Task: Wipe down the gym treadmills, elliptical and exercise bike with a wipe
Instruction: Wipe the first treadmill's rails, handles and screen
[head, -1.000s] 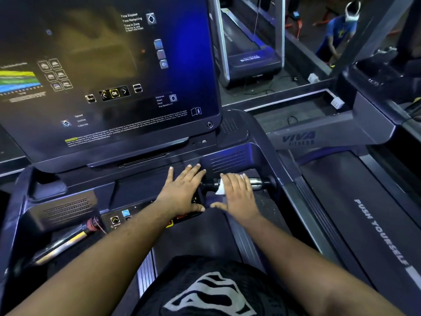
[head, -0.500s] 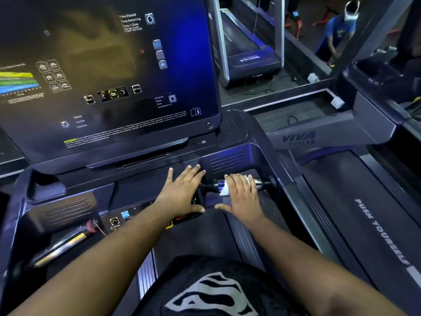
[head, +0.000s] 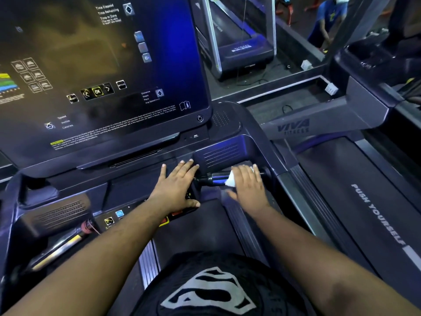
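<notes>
Under the right hand point(head: 248, 188), a white wipe point(head: 231, 180), pressed against the short metal grip bar point(head: 214, 179) of the treadmill console point(head: 218, 153); fingers laid fairly straight over wipe and bar, thumb out toward the left, not clenched. Only a corner of the wipe in sight, poking out at the left edge of the fingers. Just left of that, the left hand point(head: 180, 188), flat and spread on the dark console panel, fingers straight, gripping nothing, thumb along the panel's lower edge. Touching neither each other; the exposed stretch of bar between them.

Above both hands, a large dark touchscreen point(head: 98, 71) with an OK button and small icons. Beyond the fingertips of the right hand, a ribbed vent housing on the console. Far left of the left hand, a recessed tray point(head: 22, 197) in the console; contents too dark to tell. Below the left forearm, a second grip bar point(head: 61, 247) with a red collar, and small coloured buttons point(head: 114, 217) beside the wrist. Right of the right arm, a neighbouring treadmill belt point(head: 376, 215) printed PUSH YOURSELF. Below both arms, a black shirt point(head: 214, 290) with a white emblem. Far beyond the right hand, a person in blue point(head: 328, 21), bent forward.
</notes>
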Available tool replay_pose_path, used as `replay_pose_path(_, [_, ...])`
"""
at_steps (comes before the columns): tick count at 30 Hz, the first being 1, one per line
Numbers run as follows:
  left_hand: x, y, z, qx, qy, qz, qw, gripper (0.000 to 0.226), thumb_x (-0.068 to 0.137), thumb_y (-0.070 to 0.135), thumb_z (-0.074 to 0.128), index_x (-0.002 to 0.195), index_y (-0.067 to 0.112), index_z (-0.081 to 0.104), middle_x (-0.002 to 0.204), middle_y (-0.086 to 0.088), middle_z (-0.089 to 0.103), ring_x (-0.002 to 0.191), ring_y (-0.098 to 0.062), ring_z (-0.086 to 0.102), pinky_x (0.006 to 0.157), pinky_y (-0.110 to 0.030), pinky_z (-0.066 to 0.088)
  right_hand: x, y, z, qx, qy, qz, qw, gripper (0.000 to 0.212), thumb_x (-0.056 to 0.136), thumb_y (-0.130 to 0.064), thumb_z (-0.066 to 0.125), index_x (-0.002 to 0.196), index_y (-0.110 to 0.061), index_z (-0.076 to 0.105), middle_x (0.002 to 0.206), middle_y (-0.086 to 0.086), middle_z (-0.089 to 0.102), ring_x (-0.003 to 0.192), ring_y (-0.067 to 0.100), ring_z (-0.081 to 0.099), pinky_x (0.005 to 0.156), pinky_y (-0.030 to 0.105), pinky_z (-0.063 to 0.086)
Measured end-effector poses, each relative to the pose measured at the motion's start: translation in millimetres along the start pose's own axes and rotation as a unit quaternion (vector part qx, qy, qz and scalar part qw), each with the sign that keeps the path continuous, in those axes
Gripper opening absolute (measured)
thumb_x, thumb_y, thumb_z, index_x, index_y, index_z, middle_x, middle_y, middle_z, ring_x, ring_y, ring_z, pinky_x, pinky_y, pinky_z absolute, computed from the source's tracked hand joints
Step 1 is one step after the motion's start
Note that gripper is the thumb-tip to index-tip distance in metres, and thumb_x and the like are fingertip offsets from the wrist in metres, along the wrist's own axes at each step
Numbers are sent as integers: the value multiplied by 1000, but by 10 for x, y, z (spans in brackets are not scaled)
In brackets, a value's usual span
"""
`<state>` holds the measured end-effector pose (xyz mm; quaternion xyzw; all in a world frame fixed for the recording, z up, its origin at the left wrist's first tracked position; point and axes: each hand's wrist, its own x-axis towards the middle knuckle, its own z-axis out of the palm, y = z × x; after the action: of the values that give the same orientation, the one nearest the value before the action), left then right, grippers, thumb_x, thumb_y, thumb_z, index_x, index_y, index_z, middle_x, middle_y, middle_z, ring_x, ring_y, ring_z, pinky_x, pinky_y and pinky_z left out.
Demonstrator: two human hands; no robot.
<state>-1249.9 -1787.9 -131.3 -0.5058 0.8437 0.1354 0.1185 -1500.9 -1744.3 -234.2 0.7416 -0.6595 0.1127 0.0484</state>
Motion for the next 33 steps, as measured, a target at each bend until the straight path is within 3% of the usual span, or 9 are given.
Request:
replay_pose_path(2, [0,4,-1,-3,0,2,1000,121,76,67,75,163,28,0,171,7,-8,157,-15,-9,122,-61,-7,170,83,-117,0,-46,27,999,62,65,-43,86,113,-14,60,104,5,64,103,27,61,115,48,37])
replay_pose_path(4, [-2,4,-2,-5,2,3,1000,121,76,67,75,163,28,0,171,7,-8,157,-15,-8,122,-61,-7,288,99,-191,2,-105,34,994,55,68,-42,86,111,-18,61,105,3,65,105,25,61,116,45,33])
replay_pose_path(9, [3,-2,7,-2,5,2,1000,122,76,68,74,163,28,0,171,8,-9,157,-15,-8,122,-62,-6,-125,-14,-82,26,-53,22,998,91,75,-33,78,152,-8,37,150,12,45,145,32,38,123,56,18])
replay_pose_path(12, [0,-11,12,-4,7,2,1000,121,76,68,74,163,28,0,171,7,-9,157,-16,-8,122,-62,-6,-279,3,-47,0,-43,55,998,98,77,-33,75,158,-5,26,161,16,31,153,35,22,124,57,13])
replay_pose_path(16, [-7,-1,3,-14,11,5,1000,121,75,66,76,163,28,3,171,8,-6,158,-15,-7,123,-61,-6,68,-162,-147,32,-56,44,997,77,72,-39,82,136,-9,50,129,9,57,132,31,48,124,54,19])
replay_pose_path(19, [-19,5,3,-13,13,4,1000,121,75,66,76,163,27,3,171,8,-6,158,-15,-7,123,-61,-6,233,-394,-200,53,-65,-13,996,71,72,-35,82,132,-11,52,116,5,58,116,26,54,123,48,23])
replay_pose_path(25, [-31,12,17,-4,20,5,1000,121,76,67,75,163,26,1,171,7,-6,158,-15,-6,123,-61,-5,-179,-90,-65,32,-4,-47,998,82,82,-15,62,157,-7,30,159,11,37,149,30,31,122,50,26])
replay_pose_path(29, [-20,3,12,-2,18,7,1000,121,76,68,74,163,26,1,171,7,-6,158,-16,-5,123,-60,-5,-34,57,-126,16,-65,72,995,78,72,-36,82,138,-8,50,133,11,56,132,32,47,122,54,24])
replay_pose_path(33, [-28,-1,16,-3,19,9,1000,121,76,68,74,163,25,1,171,6,-5,158,-16,-5,123,-60,-5,333,-382,-262,48,-106,8,993,58,74,-47,80,116,-14,57,109,6,62,110,29,57,118,47,30])
